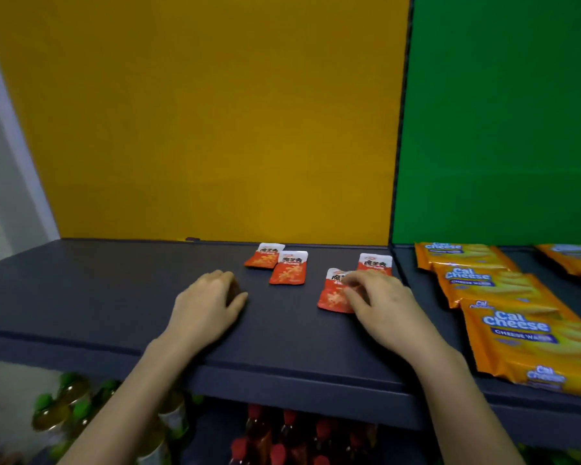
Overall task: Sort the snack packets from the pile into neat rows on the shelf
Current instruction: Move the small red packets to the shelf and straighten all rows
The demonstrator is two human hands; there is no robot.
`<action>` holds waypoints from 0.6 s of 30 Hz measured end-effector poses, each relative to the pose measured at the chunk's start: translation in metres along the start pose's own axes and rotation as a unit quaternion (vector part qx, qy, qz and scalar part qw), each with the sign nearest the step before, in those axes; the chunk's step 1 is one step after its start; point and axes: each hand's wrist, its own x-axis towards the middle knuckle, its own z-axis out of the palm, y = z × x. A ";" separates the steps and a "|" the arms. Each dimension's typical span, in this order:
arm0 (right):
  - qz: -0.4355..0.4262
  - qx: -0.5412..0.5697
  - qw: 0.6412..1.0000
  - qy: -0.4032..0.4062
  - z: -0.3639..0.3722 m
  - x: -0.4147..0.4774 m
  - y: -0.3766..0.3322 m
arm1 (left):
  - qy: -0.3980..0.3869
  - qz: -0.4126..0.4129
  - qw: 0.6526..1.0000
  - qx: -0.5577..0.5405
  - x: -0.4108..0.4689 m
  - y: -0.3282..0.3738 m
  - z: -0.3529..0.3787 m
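**Operator:** Which packet am I on, and where is it?

**Describer:** The front right packet (331,293), small and red. It lies flat on the dark shelf (114,297). Your right hand (383,307) covers its right side, with fingertips and thumb curled onto it in a pinch. Just behind it is the back right packet (375,261), near the rear panel. I cannot tell whether the two touch.

**Operator:** And the others?

**Describer:** There are two more to the left. The back left packet (265,256) sits near the rear, and the second left packet (289,268) overlaps its front right corner. Both lie a little askew.

**Operator:** My left hand?

**Describer:** Your left hand (212,297) rests knuckles-up on the shelf, left of all four packets. Its fingers are curled under, and I cannot tell whether it holds anything.

**Operator:** How do I do this step well?

**Describer:** I would slide the pinched packet flat and square its top edge to the one behind. Thin foil will probably buckle if you push it from one corner, so guide it with spread fingers. Cal Cheese wafer packs (514,325) fill the bay to your right, so stay clear of them. No pile is in view.
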 end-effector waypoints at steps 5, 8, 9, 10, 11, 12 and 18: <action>0.127 -0.032 0.991 -0.004 -0.009 0.052 0.003 | -0.075 -0.014 0.995 -0.066 0.079 -0.010 0.017; 0.178 -0.042 0.983 0.018 -0.004 0.082 0.009 | -0.093 -0.046 0.989 -0.108 0.112 -0.002 0.030; 0.191 -0.053 0.980 0.028 0.000 0.088 0.011 | -0.098 -0.057 0.987 -0.117 0.118 0.002 0.035; 0.202 -0.066 0.976 0.035 0.004 0.092 0.013 | -0.105 -0.071 0.985 -0.117 0.123 0.005 0.041; 0.214 -0.081 0.973 0.035 0.009 0.093 0.017 | -0.110 -0.080 0.985 -0.109 0.127 0.007 0.048; 0.227 -0.098 0.969 0.027 0.014 0.093 0.020 | -0.108 -0.083 0.986 -0.094 0.132 0.008 0.055; 0.246 -0.149 0.958 0.020 0.030 0.092 0.030 | -0.142 -0.133 0.966 -0.172 0.160 0.009 0.067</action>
